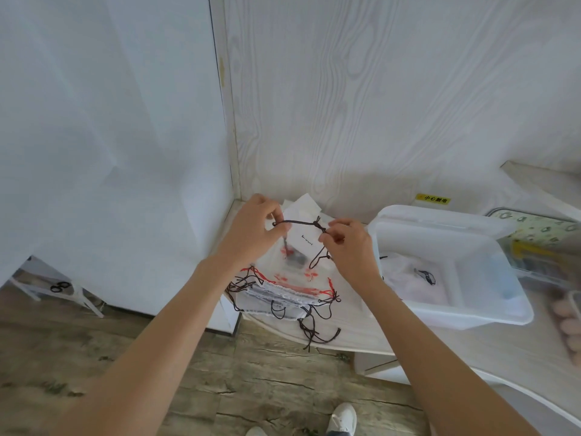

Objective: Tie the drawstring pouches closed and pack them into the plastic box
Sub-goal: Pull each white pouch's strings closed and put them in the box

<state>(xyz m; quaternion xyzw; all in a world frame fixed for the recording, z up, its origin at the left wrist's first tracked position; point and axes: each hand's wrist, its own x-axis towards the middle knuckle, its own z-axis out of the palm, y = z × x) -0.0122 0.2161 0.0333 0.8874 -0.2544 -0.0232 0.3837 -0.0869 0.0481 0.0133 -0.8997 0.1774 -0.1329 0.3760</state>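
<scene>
My left hand and my right hand each pinch an end of a dark drawstring stretched between them, with a knot near the right hand. A sheer pouch with red print and a white card inside hangs below the string, blurred. Beneath it, a pile of several flat pouches with dark and red strings lies at the table's near corner. To the right stands the clear plastic box, holding a pale pouch.
The white table meets a wood-grain wall. A clear lidded container stands right of the box, and pinkish round items lie at the far right edge. White folded cards rest behind the pouch. A white stand is on the floor at left.
</scene>
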